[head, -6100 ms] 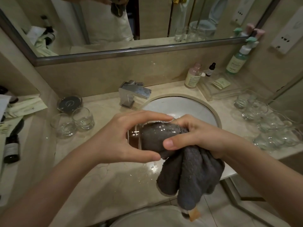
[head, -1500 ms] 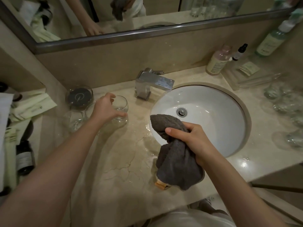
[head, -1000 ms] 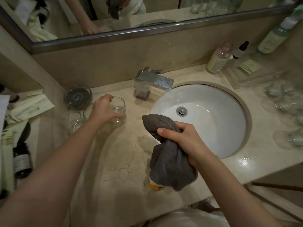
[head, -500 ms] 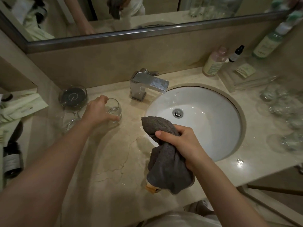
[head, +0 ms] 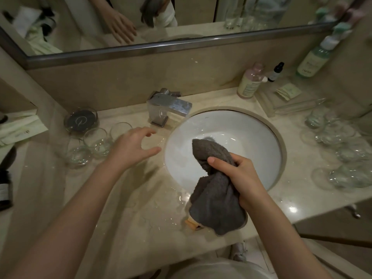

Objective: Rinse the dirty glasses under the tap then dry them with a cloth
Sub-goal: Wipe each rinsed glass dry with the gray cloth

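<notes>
Three glasses stand mid-left by the tap. Left hand hovers beside them, fingers loosely spread, empty. Right hand grips grey cloth at sink front, centre frame.

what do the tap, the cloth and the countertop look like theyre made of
Tap: looks like polished chrome-plated metal, going by its mirror-like reflections and sharp square edges.
Cloth: dark grey terry or similar looped textile, matte and nubbly, bunched in the right hand.
Countertop: probably polished beige marble or a stone lookalike, glossy with fine vein lines and highlights.
</notes>
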